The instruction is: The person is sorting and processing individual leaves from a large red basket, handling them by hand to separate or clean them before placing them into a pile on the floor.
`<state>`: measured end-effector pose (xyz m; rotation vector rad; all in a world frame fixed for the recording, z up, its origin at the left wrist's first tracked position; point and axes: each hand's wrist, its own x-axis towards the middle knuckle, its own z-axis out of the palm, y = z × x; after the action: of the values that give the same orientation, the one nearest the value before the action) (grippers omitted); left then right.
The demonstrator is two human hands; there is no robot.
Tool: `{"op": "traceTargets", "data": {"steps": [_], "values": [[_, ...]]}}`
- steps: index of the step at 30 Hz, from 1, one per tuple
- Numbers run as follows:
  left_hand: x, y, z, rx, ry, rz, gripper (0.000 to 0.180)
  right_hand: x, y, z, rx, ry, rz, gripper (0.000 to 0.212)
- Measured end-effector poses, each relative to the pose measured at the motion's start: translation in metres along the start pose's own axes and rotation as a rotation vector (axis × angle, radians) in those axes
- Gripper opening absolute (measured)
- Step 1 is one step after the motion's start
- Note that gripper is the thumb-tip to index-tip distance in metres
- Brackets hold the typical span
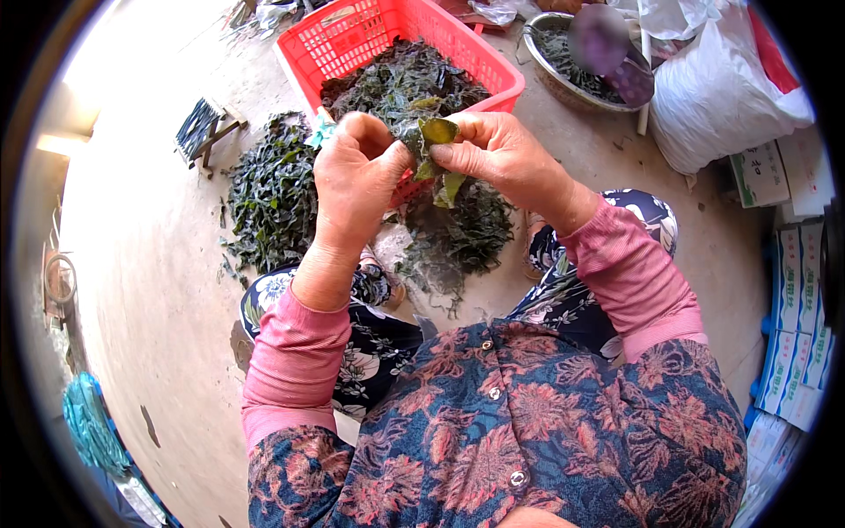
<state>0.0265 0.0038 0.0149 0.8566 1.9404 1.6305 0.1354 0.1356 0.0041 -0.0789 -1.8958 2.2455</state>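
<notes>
Both hands are raised in front of me, over the near side of a red plastic basket (506, 91). Between them is a piece of seaweed (437, 132), dark green with yellowish, curled parts hanging down. My left hand (354, 172) is closed, thumb against curled fingers, at the left end of the seaweed. My right hand (510, 163) pinches its right end between thumb and fingers. A heap of dark, wet-looking seaweed (400, 75) fills the basket. Beneath my hands, between my feet, lies a smaller seaweed pile (458, 233).
On the floor to the left spreads another seaweed heap (275, 194), beside a small folding stool (207, 132). A metal basin (563, 84) stands far right, near a large white sack (717, 97). Cartons (792, 308) are stacked along the right; teal netting (88, 422) lies lower left.
</notes>
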Motion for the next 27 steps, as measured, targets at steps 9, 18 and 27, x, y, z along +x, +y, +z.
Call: {"op": "traceTargets", "data": {"steps": [9,18,27], "values": [[-0.006,-0.001,-0.011,-0.516,-0.331,-0.285,0.016,0.002,0.002,-0.006,-0.442,-0.048,-0.149,0.015],[-0.004,-0.011,-0.022,-0.446,-0.227,-0.247,0.012,0.007,0.006,-0.001,-0.215,-0.048,0.177,0.020],[-0.004,-0.044,-0.071,-0.335,0.301,-0.282,0.009,0.027,0.036,-0.007,-0.512,0.088,0.067,0.017]]}}
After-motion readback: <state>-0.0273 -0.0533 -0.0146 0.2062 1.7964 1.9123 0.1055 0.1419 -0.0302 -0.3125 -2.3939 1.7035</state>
